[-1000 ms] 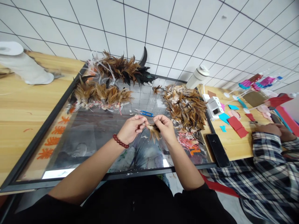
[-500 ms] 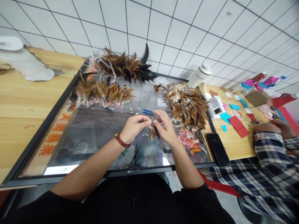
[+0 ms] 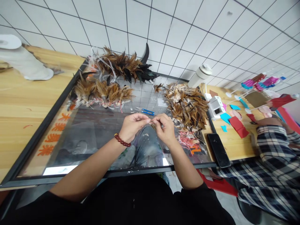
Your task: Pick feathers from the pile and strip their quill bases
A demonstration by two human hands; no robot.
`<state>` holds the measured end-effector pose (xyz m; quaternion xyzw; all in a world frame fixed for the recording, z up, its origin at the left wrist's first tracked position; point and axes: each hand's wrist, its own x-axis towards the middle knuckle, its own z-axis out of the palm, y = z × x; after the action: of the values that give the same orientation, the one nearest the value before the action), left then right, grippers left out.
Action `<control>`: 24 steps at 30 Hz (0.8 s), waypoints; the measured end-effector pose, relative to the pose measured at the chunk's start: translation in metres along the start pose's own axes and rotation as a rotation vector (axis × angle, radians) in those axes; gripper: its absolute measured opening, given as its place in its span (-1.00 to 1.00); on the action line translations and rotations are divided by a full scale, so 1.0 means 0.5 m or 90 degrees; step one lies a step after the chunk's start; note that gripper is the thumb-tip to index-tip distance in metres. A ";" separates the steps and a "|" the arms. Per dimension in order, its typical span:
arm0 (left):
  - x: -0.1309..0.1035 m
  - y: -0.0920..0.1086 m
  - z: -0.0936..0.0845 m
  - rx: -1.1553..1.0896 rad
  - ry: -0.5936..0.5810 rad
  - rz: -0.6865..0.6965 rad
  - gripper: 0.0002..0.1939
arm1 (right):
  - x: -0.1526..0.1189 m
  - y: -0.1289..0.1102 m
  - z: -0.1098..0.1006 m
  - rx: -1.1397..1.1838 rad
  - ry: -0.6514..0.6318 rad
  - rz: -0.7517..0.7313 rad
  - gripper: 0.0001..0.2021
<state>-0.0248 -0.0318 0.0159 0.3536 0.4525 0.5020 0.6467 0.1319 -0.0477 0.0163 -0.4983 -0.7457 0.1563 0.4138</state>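
Note:
Over the glass tabletop (image 3: 100,131) my two hands meet fingertip to fingertip. My left hand (image 3: 133,125), with a red bead bracelet (image 3: 122,140) at the wrist, is closed in a pinch; what lies between its fingertips is too small to tell. My right hand (image 3: 165,128) has its fingers curled in around a small brown feather (image 3: 153,126), mostly hidden behind them. Just beyond the fingertips lie blue thread snips (image 3: 148,112). To the right of my right hand is a large heap of brown feathers (image 3: 187,106), with pink and white strands (image 3: 187,139) below it.
Two rows of feathers (image 3: 103,92) lie at the back left. A white bottle (image 3: 200,76), a white charger (image 3: 215,107) and a phone (image 3: 218,150) stand or lie on the right. A co-worker's plaid sleeve (image 3: 272,140) is beyond, near red and blue pieces (image 3: 238,126).
My fingertips have come closer together. The feather hanging under my right hand has gone mostly behind its fingers. The snips now show more fully. The co-worker's arm has shifted.

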 end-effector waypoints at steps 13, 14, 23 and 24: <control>-0.005 -0.022 -0.014 0.367 0.032 0.402 -0.91 | -0.006 -0.003 0.029 0.128 -0.028 0.050 -0.77; -0.005 -0.021 -0.015 0.387 0.046 0.423 -0.91 | -0.005 -0.004 0.029 0.158 -0.030 0.068 -0.76; -0.002 -0.035 -0.016 0.444 0.046 0.471 -0.87 | 0.001 0.007 0.040 0.376 -0.004 0.243 -0.74; -0.003 -0.037 -0.015 0.451 0.043 0.472 -0.87 | 0.000 0.006 0.042 0.379 -0.005 0.241 -0.75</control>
<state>-0.0262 -0.0377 -0.0031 0.6711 0.4596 0.5248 0.2509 0.1175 -0.0426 0.0017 -0.4848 -0.5634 0.4423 0.5019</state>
